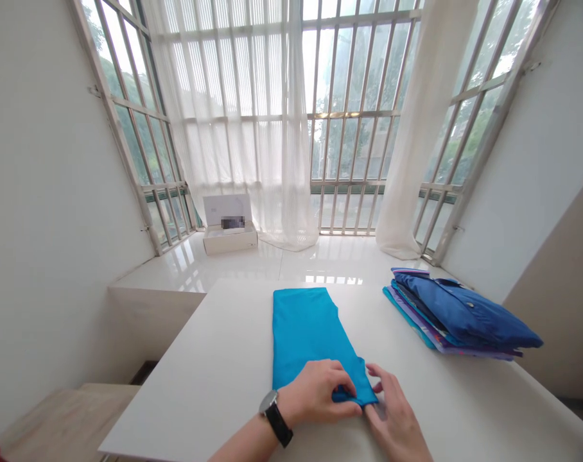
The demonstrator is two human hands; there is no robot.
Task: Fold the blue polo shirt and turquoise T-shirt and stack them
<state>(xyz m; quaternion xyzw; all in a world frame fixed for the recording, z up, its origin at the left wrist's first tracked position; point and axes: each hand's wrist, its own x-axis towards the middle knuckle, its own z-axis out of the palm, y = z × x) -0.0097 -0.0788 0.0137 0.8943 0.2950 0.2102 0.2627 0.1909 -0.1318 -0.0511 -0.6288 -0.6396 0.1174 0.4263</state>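
Left hand [315,393] closed on the near edge of a folded turquoise garment [305,333], pinching the hem; right hand [395,414] half open, just touching its corner. Garment lies flat on the white desk [200,378], 12 o'clock from the hands. Folded clothes stack [458,317] at 2 o'clock; white box [228,224] on the floor, 11 o'clock.

Nothing legible; white box's blurred label [232,222]
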